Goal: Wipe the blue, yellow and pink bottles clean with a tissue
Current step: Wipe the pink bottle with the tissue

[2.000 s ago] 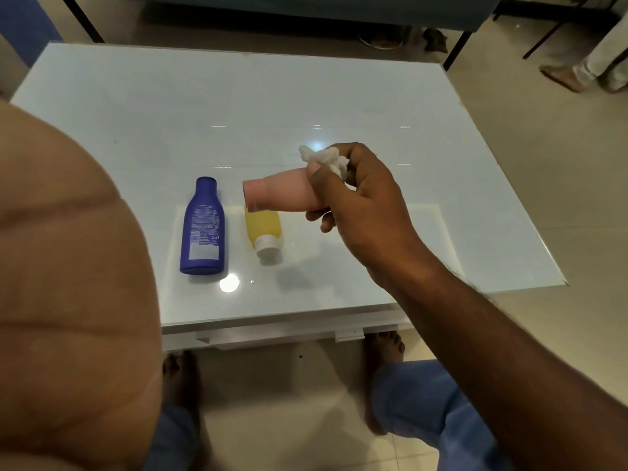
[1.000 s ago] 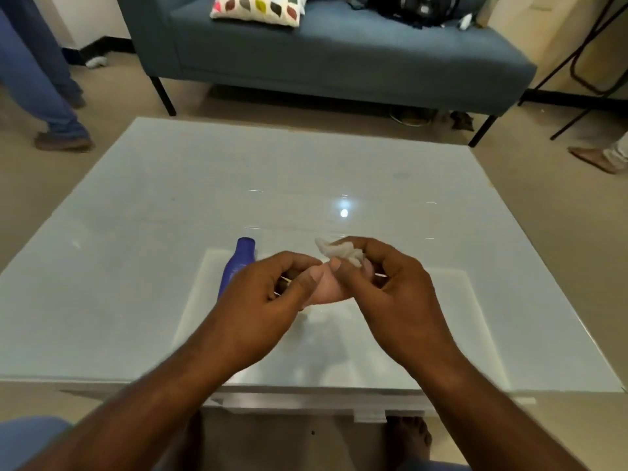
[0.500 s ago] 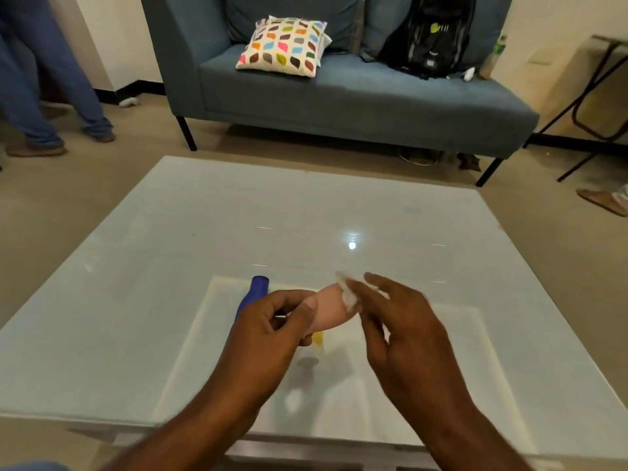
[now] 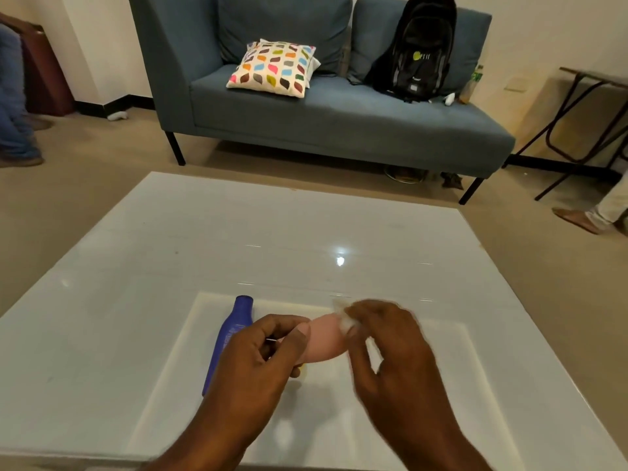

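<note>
My left hand (image 4: 261, 362) grips the left end of the pink bottle (image 4: 324, 339), held sideways just above the table. My right hand (image 4: 387, 348) pinches a small white tissue (image 4: 343, 317) against the bottle's right end; this hand is motion-blurred. The blue bottle (image 4: 231, 334) lies flat on the table to the left, its cap pointing away from me, partly hidden by my left hand. Only a sliver of the yellow bottle (image 4: 302, 370) shows beneath my left hand.
The white glass table (image 4: 238, 239) stretches ahead of me. Beyond it stands a blue sofa (image 4: 339, 120) with a patterned cushion (image 4: 272, 68) and a black backpack (image 4: 414, 49). A person's legs (image 4: 13, 107) are at the far left, a foot (image 4: 577, 219) at the right.
The camera has tilted up, showing more of the sofa. My left hand came in and took the pink bottle's end; my right hand keeps moving the tissue over the bottle.
</note>
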A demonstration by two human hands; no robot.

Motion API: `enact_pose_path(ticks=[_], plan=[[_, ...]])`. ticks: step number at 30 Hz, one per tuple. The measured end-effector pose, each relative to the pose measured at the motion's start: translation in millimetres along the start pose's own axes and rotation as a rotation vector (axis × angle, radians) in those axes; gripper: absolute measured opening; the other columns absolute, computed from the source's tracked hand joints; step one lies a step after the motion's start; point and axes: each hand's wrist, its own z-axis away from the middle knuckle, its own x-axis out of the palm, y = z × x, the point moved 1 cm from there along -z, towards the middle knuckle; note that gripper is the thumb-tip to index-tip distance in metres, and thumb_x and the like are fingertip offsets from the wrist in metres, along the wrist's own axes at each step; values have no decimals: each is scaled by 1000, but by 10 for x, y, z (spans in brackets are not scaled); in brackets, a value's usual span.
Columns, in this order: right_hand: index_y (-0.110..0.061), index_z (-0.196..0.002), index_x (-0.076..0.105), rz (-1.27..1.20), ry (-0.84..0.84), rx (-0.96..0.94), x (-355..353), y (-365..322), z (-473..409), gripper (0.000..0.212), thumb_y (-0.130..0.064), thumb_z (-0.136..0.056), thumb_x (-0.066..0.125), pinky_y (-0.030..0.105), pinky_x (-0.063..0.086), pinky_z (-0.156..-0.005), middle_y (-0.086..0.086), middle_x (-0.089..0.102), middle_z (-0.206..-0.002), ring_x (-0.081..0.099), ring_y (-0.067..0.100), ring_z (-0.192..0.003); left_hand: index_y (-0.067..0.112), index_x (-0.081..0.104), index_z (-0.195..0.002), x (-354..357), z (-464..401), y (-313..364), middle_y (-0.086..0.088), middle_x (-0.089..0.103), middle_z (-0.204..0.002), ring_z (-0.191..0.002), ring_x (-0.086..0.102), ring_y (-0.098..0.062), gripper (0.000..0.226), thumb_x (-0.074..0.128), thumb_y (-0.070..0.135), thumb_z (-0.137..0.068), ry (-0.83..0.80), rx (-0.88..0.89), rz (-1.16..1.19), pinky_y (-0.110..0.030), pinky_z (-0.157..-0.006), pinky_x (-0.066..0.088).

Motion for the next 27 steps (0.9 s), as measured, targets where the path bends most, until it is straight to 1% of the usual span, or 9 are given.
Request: enact_pose_path(ticks=[4, 9, 12, 15, 17, 20, 22, 25, 27], plan=[[-20, -119, 74, -19, -115, -172, 57, -207, 84, 28, -25, -95, 61, 18, 50, -96, -9, 70, -117, 62, 10, -110, 30, 71, -104, 7, -8, -37, 10, 76, -86, -77, 74, -8, 24, 61, 44, -88, 10, -27, 30, -17, -68, 60], [-27, -102, 71, 36, 13, 70, -101, 75, -135, 17, -22, -86, 70, 3, 34, -88, -17, 65, -97, 59, 15, -93, 33, 73, -106, -20, -4, -2, 14, 74, -91, -76, 74, -10, 19, 62, 39, -91, 2, 6, 13, -15, -65, 56], [-26, -104, 67, -16, -68, -7, -74, -71, -39, 19, -19, -86, 68, 8, 40, -87, -15, 60, -101, 58, 11, -95, 33, 72, -107, -6, -16, -5, 13, 75, -94, -78, 74, -11, 22, 62, 42, -90, 9, -4, -10, -18, -69, 59], [-26, -108, 65, -100, -223, -122, -18, -301, 87, 18, -26, -90, 63, 9, 45, -85, -15, 60, -108, 57, 3, -99, 33, 73, -104, -3, -21, -20, 14, 77, -91, -82, 75, -8, 19, 63, 40, -89, 14, -13, 21, -26, -79, 62], [-30, -107, 65, -42, -205, -118, -11, -245, 40, 18, -25, -89, 65, 10, 43, -84, -18, 60, -107, 54, 3, -100, 33, 73, -105, -14, -19, -5, 13, 77, -93, -83, 75, -9, 19, 63, 40, -89, 9, -5, 31, -27, -79, 62], [-33, -99, 67, 8, -67, 70, -80, 12, -100, 24, -15, -87, 77, 6, 40, -81, -19, 58, -100, 53, 5, -97, 34, 71, -107, -25, -5, 34, 12, 74, -98, -78, 75, -9, 20, 64, 40, -90, 10, 18, 5, -18, -70, 55], [-33, -95, 68, -36, -50, 126, -102, 58, -116, 29, -9, -87, 80, 8, 45, -76, -19, 59, -97, 59, 6, -92, 34, 70, -109, -8, 4, 42, 12, 73, -101, -78, 74, -8, 22, 64, 42, -89, -8, 12, -14, -15, -67, 54], [-30, -99, 68, -136, -147, -30, -38, -167, 14, 18, -14, -92, 70, 10, 51, -73, -19, 57, -101, 63, 3, -89, 35, 71, -104, 16, -5, 19, 14, 75, -96, -82, 74, -4, 24, 64, 46, -85, -26, -9, -4, -13, -65, 56], [-31, -101, 67, -143, -186, -111, -8, -253, 55, 12, -22, -94, 64, 9, 51, -75, -17, 58, -103, 61, 1, -87, 36, 72, -103, 8, -24, 1, 15, 76, -95, -83, 73, -3, 19, 65, 43, -87, -21, -12, -4, -16, -70, 59]])
